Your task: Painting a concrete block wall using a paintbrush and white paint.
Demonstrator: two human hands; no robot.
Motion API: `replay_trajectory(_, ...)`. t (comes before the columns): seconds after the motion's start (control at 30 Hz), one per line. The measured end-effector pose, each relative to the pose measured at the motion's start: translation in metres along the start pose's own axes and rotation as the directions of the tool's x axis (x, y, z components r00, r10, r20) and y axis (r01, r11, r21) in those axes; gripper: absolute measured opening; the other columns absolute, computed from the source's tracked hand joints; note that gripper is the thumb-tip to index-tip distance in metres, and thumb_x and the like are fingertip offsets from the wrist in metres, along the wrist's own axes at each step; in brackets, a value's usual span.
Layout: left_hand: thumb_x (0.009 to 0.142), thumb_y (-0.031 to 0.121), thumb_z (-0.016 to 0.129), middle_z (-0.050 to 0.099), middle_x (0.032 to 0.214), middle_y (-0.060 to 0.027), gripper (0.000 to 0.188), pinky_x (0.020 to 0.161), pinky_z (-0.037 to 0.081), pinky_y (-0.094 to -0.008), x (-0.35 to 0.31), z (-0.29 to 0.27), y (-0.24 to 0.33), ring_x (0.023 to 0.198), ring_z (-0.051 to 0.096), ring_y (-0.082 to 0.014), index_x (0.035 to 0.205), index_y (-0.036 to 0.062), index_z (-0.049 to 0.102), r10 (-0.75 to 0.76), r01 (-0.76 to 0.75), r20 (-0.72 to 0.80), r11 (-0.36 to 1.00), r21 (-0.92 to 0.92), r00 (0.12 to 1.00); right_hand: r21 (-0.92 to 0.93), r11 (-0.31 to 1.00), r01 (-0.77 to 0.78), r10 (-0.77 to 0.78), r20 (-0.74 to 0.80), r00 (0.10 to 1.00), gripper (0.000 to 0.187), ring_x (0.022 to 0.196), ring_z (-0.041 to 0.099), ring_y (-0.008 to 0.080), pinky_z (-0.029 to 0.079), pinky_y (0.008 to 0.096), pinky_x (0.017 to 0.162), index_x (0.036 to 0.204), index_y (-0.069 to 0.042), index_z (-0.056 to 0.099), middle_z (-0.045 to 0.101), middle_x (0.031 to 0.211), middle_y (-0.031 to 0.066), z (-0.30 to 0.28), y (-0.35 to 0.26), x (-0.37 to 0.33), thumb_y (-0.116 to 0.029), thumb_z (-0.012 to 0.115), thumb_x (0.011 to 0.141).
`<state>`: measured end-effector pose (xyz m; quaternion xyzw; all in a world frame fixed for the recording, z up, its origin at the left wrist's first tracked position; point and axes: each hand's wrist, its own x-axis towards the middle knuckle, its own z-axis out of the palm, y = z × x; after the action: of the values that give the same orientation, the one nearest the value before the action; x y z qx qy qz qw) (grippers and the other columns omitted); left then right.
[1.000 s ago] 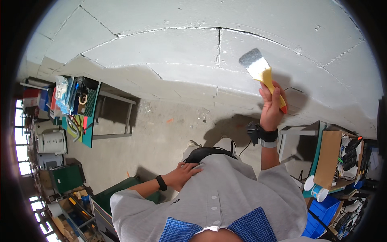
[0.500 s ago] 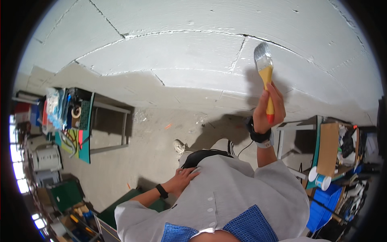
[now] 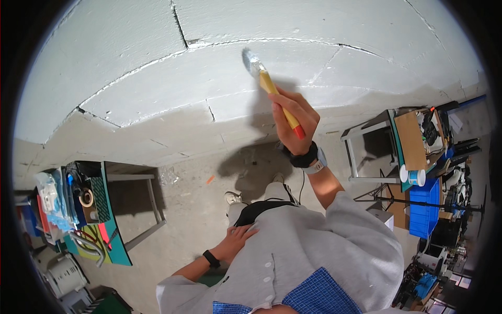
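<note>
Right hand (image 3: 294,121) is gripping a yellow-handled paintbrush (image 3: 272,90) at upper centre, bristles touching the block wall (image 3: 157,83). Left hand (image 3: 236,242) is lying open and flat against the waist. Judged mid-stroke; next stroke calls for steady pressure along the mortar joint.

Concrete floor (image 3: 198,209), perhaps orange scrap (image 3: 209,179)
</note>
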<state>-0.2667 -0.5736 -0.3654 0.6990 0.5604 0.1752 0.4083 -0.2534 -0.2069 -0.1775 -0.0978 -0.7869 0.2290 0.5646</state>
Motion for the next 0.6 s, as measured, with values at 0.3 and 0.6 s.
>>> replay_trajectory(0.3, 0.066, 0.043, 0.077, 0.03, 0.153, -0.0192, 0.109, 0.106, 0.024, -0.0544, 0.013, -0.034, -0.001, 0.138, 0.034, -0.0347, 0.156, 0.0139, 0.023, 0.04, -0.04, 0.0, 0.998, 0.039, 0.999, -0.367, 0.92, -0.136, 0.007, -0.334, 0.943, 0.012, 0.09, 0.071, 0.0266, 0.054, 0.033, 0.079, 0.1, 0.005, 0.07, 0.072, 0.099, 0.0179, -0.087, 0.064, 0.001, 0.003, 0.062, 0.092)
replay_trajectory(0.6, 0.074, 0.043, 0.072, 0.029, 0.154, -0.0192, 0.096, 0.108, 0.022, -0.0553, 0.039, -0.042, 0.016, 0.14, 0.033, -0.0356, 0.154, 0.0144, 0.026, -0.017, 0.021, -0.054, 0.998, 0.066, 0.998, -0.228, 0.974, 0.008, -0.027, -0.081, 0.996, 0.024, 0.077, 0.071, 0.0229, 0.057, 0.0313, 0.067, 0.105, -0.009, 0.074, 0.073, 0.094, 0.0114, -0.026, 0.038, -0.007, 0.0, 0.071, 0.082)
